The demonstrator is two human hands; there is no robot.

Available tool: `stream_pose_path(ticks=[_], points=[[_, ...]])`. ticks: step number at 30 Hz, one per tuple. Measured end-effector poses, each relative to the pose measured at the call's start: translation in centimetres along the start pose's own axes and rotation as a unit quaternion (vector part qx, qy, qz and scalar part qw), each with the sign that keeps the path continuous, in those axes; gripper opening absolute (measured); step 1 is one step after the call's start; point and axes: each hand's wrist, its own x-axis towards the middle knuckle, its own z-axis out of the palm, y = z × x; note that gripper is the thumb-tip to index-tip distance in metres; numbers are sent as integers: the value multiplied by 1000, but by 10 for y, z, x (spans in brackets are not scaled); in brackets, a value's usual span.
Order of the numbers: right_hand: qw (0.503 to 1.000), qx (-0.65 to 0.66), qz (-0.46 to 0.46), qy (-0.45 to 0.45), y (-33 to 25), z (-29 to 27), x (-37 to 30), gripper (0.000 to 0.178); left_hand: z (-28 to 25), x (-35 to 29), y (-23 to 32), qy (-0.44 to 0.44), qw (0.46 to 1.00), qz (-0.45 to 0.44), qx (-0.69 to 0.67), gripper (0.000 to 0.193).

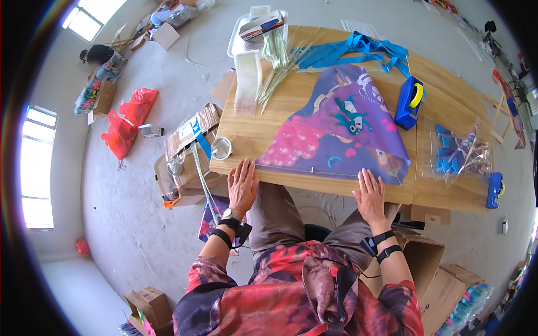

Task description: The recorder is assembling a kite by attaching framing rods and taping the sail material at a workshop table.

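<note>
left fingers (pixel 245 168): straight, slightly spread, empty, on table (pixel 240 130)
right fingers (pixel 366 180): likewise, across edge of purple sheet (pixel 332 133)
sheet: printed, roughly triangular

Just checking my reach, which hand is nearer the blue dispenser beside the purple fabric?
Right. Your right hand touches the purple fabric, slightly left of the blue dispenser and nearer you; your left hand, by the fabric's left corner, is much farther left.
</note>
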Motion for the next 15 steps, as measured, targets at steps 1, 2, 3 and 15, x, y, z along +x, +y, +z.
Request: stream_pose_path(ticks=[1, 2, 3, 15], points=[[1000, -14, 2, -1, -1, 0, -2, 65, 1, -1, 0, -2, 1000, 1, -1, 57], [1000, -14, 4, -3, -1, 0, -5, 65, 1, -2, 0, -5, 1000, 2, 10, 58], [1000, -19, 3, -8, -1, 0, -4, 67, 1, 0, 0, -4, 1000, 4, 22, 59], [998, -28, 63, 1, 18, -1, -18, 75, 4, 0, 12, -32, 998, -16, 46, 75]])
